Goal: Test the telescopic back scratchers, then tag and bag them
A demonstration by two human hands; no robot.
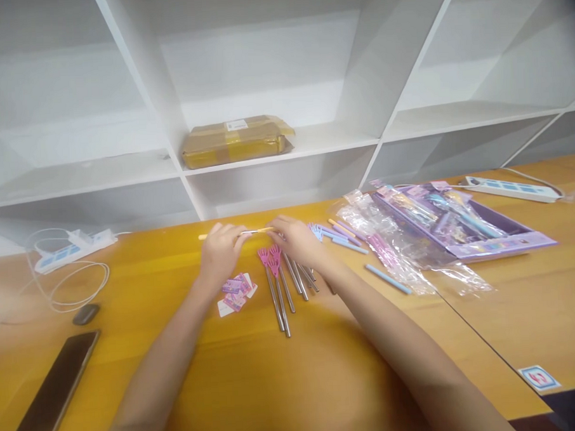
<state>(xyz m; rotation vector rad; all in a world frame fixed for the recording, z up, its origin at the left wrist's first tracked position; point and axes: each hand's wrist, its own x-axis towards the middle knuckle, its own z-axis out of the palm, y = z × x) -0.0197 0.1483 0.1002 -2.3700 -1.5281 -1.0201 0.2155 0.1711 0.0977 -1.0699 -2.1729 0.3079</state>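
Note:
Both my hands grip a thin back scratcher (249,232) held level above the table; its bare metal middle shows between yellow parts. My left hand (220,249) is closed around its left part, with a yellow end poking out on the left. Closed at the other side, my right hand (295,239) hides the right end. Below and between them lie pink hand-shaped scratcher heads (273,259) on metal rods (282,304). More metal rods lie partly under my right hand. Small printed cards (237,292) form a loose pile below my left hand.
Right of my hands are blue, purple and yellow tubes (349,243), clear plastic sleeves (394,249) and a purple box (503,250) of packaged items. A phone (54,391), black case (86,314) and power strip (74,251) lie left. A taped parcel (234,143) sits on the shelf.

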